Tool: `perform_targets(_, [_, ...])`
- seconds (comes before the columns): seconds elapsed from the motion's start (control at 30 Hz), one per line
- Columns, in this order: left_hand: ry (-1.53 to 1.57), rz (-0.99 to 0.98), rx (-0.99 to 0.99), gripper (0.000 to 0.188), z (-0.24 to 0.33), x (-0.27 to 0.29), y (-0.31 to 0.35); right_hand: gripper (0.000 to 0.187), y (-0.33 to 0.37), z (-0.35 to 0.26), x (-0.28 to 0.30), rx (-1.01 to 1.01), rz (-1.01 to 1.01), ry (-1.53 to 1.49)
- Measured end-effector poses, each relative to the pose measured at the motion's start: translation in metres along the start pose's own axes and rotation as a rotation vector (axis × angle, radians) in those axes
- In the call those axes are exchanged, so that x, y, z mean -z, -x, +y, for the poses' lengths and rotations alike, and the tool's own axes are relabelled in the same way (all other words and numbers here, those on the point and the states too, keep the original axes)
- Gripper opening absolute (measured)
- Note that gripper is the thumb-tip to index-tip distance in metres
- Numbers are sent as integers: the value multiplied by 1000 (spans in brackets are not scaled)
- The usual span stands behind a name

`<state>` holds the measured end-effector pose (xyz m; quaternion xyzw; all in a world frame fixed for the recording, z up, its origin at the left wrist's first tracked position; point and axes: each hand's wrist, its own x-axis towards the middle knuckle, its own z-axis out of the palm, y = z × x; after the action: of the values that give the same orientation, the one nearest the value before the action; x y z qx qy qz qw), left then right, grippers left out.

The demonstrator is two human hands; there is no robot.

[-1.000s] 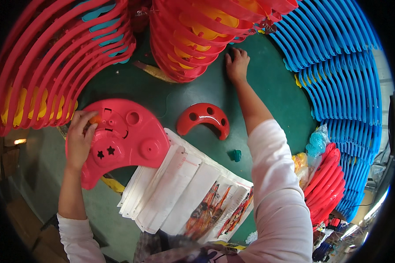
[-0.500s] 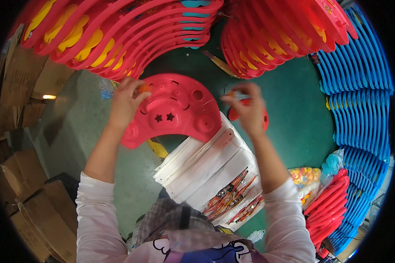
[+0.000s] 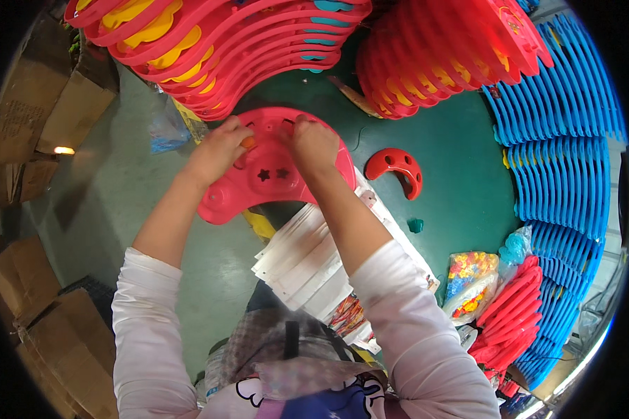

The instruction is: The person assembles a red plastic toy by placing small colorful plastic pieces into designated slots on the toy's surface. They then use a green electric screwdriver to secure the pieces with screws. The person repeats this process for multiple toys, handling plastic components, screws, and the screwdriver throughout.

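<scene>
A pinkish-red curved plastic panel [image 3: 220,202] with two star-shaped holes and several slots lies in front of me. Over its left part, my left hand [image 3: 220,150] is closed on a small orange plastic piece [image 3: 248,142]. My right hand [image 3: 314,145] is at the panel's upper right, fingers bent and pressed together against its surface; what they hold, if anything, is hidden. To the right, apart from both hands, rests a glossy red crescent-shaped piece [image 3: 398,167] with round holes.
White sheets [image 3: 307,255] with red wiring lie below the panel. Red panels [image 3: 258,77] stand in rows at the back, and blue ones [image 3: 552,174] are stacked at right. Cardboard boxes [image 3: 70,342] line the left. Bags of small coloured parts [image 3: 468,283] sit at lower right.
My right hand has moved left from beside the red crescent piece onto the panel, uncovering the crescent. The left hand, still with the orange piece, has shifted slightly right.
</scene>
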<state>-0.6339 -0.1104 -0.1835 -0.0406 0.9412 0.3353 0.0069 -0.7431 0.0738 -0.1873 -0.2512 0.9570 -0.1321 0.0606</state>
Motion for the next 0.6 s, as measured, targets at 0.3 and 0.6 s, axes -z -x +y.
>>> perform_targets(0.3, [-5, 146, -52, 33, -19, -15, 2, 48, 83, 47, 47, -90, 334, -278])
perform_targets(0.6, [-16, 107, -100, 36, -32, -15, -4, 56, 189, 239, 22, -433, 234, -134])
